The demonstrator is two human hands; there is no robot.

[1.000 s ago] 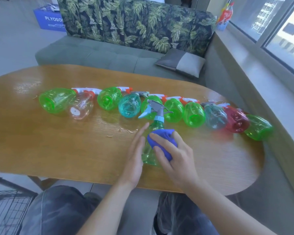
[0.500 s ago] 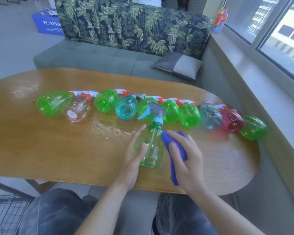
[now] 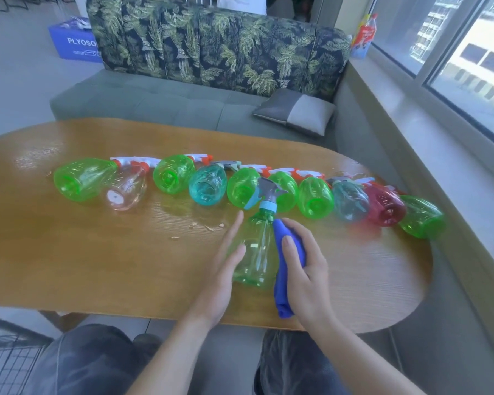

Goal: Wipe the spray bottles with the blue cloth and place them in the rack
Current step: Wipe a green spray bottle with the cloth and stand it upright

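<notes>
While left hand (image 3: pixel 223 277) steadies, cloth (image 3: pixel 285 263) rubs bottle (image 3: pixel 255 252).

The right hand (image 3: pixel 307 276) has slid the blue cloth (image 3: pixel 286 260) from the bottle (image 3: pixel 255 252) front round to its right side, a tail now trailing toward the counter (image 3: pixel 97 266) edge.

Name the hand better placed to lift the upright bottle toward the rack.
Left. The left hand rests bare against the upright green bottle; the right hand is busy gripping the blue cloth.
</notes>
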